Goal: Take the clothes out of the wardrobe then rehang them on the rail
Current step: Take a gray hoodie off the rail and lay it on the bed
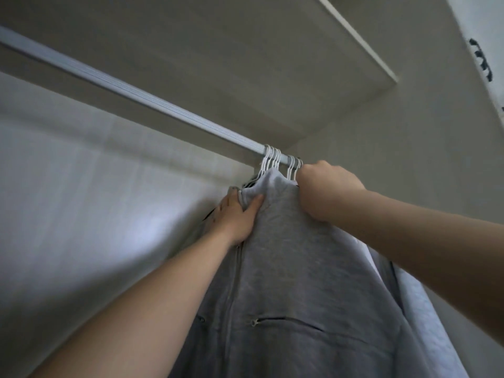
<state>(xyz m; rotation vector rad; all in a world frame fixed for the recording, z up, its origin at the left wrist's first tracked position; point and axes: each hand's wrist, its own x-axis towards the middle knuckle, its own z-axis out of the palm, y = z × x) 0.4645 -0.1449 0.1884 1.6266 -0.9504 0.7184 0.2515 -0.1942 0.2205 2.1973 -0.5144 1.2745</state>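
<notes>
The grey zip hoodie [289,268] is hanging on white hangers [271,159] at the right end of the wardrobe rail [136,95]. The left hand [237,214] is pinching its collar. The right hand [324,186] is gripping the hangers just below their hooks.

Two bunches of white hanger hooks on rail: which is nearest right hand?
The smaller bunch of white hanger hooks, beside the right hand; the larger bunch hangs further left.

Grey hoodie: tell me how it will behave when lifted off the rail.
Likely floppy: the grey hoodie bunches where the left hand grips its collar. Probably weighty for a garment: the fabric looks thick and hangs in broad folds. May snag: the white hangers sit crowded on the rail.
</notes>
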